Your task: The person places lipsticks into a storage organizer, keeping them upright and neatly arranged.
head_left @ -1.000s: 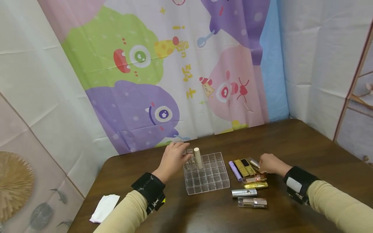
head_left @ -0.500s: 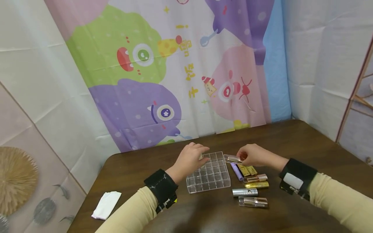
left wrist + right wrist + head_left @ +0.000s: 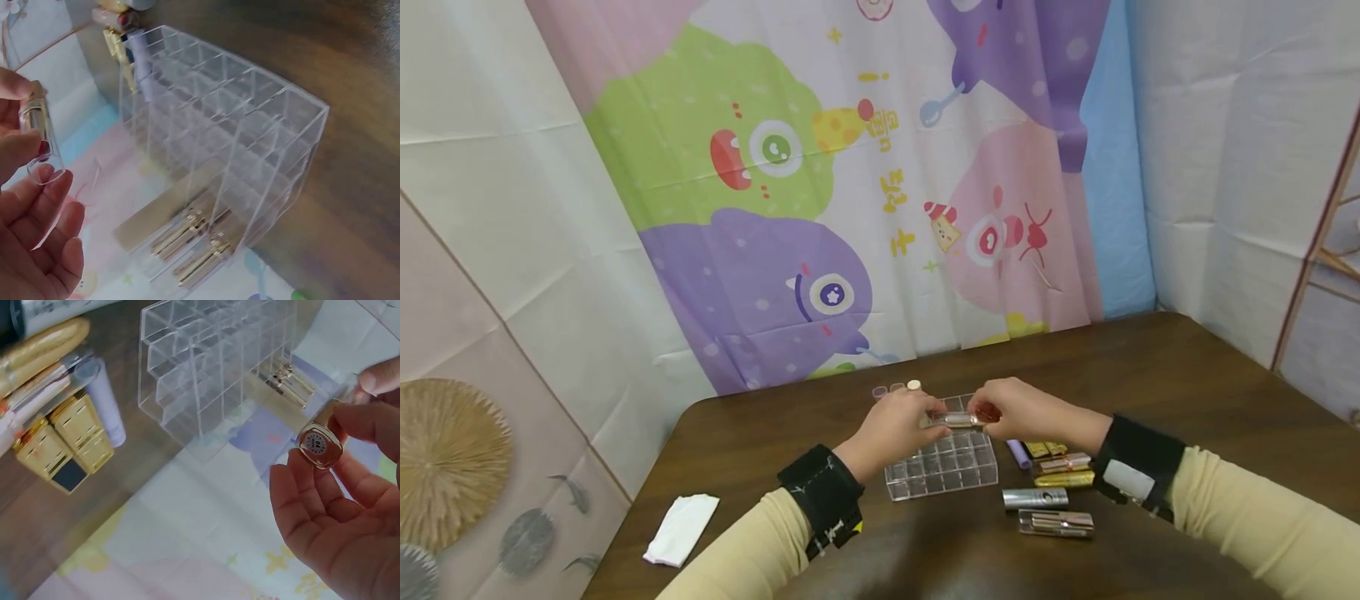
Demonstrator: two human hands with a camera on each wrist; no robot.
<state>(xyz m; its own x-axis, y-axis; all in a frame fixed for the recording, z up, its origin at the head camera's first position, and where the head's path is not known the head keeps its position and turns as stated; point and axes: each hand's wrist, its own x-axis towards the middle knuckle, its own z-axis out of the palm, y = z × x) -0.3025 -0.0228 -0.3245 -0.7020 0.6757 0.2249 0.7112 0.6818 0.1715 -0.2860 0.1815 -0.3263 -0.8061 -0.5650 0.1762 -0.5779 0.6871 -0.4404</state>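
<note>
A clear-capped lipstick point(image 3: 961, 420) is held level between both hands, over the clear acrylic organizer point(image 3: 942, 482). My right hand point(image 3: 1021, 408) grips its rose-gold base, whose round label faces the right wrist camera. At the other end, my left hand point(image 3: 897, 427) pinches the clear cap point(image 3: 47, 167) between thumb and fingers. A cream tube point(image 3: 162, 215) and two clear-capped lipsticks point(image 3: 203, 259) stand in the organizer's back left compartments; in the head view my left hand partly hides them.
Right of the organizer lie a purple tube point(image 3: 1018, 454), gold cases point(image 3: 78, 428), a rose-gold tube point(image 3: 1066, 463) and a gold tube point(image 3: 1064, 480). Nearer are a silver tube point(image 3: 1034, 499) and another clear-capped lipstick point(image 3: 1056, 524). A folded white cloth point(image 3: 681, 530) lies at left.
My right hand has picked the lipstick up from beside the gold cases and carried it left over the organizer. My left hand has moved right from the back left compartments and taken its other end.
</note>
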